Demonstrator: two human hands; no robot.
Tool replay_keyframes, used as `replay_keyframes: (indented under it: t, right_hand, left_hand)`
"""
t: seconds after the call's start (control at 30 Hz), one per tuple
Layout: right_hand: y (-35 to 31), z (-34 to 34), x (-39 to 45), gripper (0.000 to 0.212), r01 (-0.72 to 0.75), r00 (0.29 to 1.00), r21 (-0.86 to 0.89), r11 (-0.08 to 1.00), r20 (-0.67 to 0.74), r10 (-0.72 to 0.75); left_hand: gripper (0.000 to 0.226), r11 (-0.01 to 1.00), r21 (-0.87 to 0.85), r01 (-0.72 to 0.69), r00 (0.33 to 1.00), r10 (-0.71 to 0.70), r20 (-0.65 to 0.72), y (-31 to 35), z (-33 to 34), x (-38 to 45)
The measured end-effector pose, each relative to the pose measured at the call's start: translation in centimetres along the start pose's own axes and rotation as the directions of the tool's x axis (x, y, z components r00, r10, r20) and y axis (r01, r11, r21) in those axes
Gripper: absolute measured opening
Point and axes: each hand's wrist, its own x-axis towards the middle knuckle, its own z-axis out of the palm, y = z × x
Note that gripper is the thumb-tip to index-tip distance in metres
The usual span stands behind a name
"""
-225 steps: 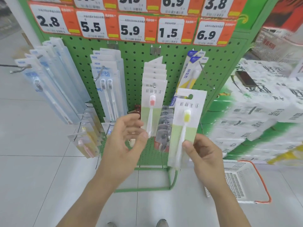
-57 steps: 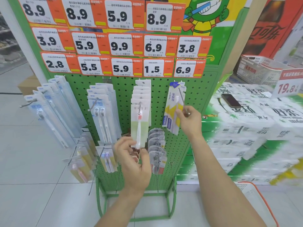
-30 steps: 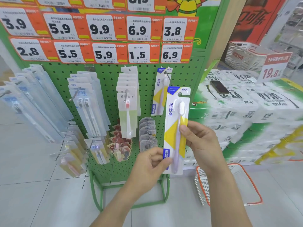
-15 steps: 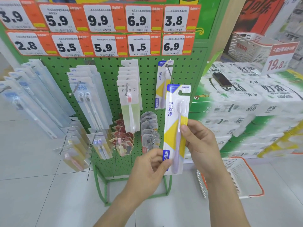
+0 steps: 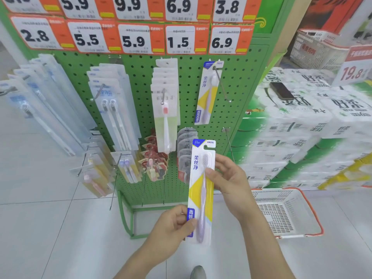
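Note:
I hold a yellow-and-white toothbrush pack (image 5: 202,190) upright in front of the green pegboard rack (image 5: 141,77); a lilac brush shows through its blister. My left hand (image 5: 177,224) pinches the pack's lower left corner. My right hand (image 5: 227,178) grips its upper right edge, thumb across the front. One pack of the same kind (image 5: 208,93) hangs on a hook at the rack's upper right. To its left hangs a row of white-and-green toothbrush packs (image 5: 165,109).
Orange price tags (image 5: 132,37) line the rack's top. More toothbrush packs (image 5: 112,109) hang further left. A white shopping basket with red handles (image 5: 281,210) sits on the tiled floor at right, below stacked tissue packs (image 5: 302,127). A phone (image 5: 281,91) lies on the stack.
Earlier my right hand held a green-and-white pack, then reached to the right hook. Since then both hands have lowered the yellow pack in front of me, and my view tipped down.

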Motion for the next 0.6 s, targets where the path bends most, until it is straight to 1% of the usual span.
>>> replay_keyframes:
  t: [0.07, 0.13, 0.2, 0.23, 0.3, 0.4, 0.47, 0.6]
  right_hand:
    - [1.1, 0.4, 0.3, 0.036, -0.062, 0.997, 0.033, 0.998, -0.042, 0.063]
    - [2.2, 0.6, 0.7, 0.033, -0.129, 0.986, 0.067, 0.989, -0.096, 0.136]
    - [3.0, 0.8, 1.0, 0.030, -0.182, 0.975, 0.081, 0.980, -0.114, 0.191]
    - [3.2, 0.8, 1.1, 0.028, -0.198, 0.973, 0.080, 0.977, -0.108, 0.206]
    - [3.4, 0.8, 1.4, 0.027, -0.218, 0.971, 0.069, 0.973, -0.082, 0.224]
    - [3.0, 0.8, 1.6, 0.027, -0.240, 0.971, 0.049, 0.969, 0.018, 0.240]
    - [2.7, 1.2, 1.7, 0.032, -0.253, 0.966, 0.059, 0.966, 0.070, 0.249]
    - [2.8, 1.7, 2.2, 0.039, -0.253, 0.967, 0.050, 0.966, -0.010, 0.253]
  left_hand:
    - [0.037, 0.990, -0.116, 0.084, 0.996, -0.084, 0.004, -0.5, -0.2, 0.1]
    - [0.031, 0.981, -0.160, 0.113, 0.994, -0.111, 0.018, -0.8, -0.3, 0.1]
    - [0.019, 0.989, -0.124, 0.086, 0.996, -0.085, 0.008, -1.0, -0.4, 0.0]
    - [0.016, 0.991, -0.110, 0.076, 0.997, -0.076, 0.002, -1.2, -0.6, -0.1]
    - [0.015, 0.994, -0.086, 0.069, 0.997, -0.070, -0.015, -1.3, -0.8, -0.2]
    - [0.014, 0.994, -0.076, 0.078, 0.997, -0.079, -0.012, -1.6, -1.3, -0.5]
    - [0.018, 0.992, -0.086, 0.087, 0.996, -0.089, -0.019, -1.7, -1.7, -0.7]
    - [0.016, 0.992, -0.095, 0.078, 0.997, -0.080, -0.023, -1.5, -2.4, -0.6]
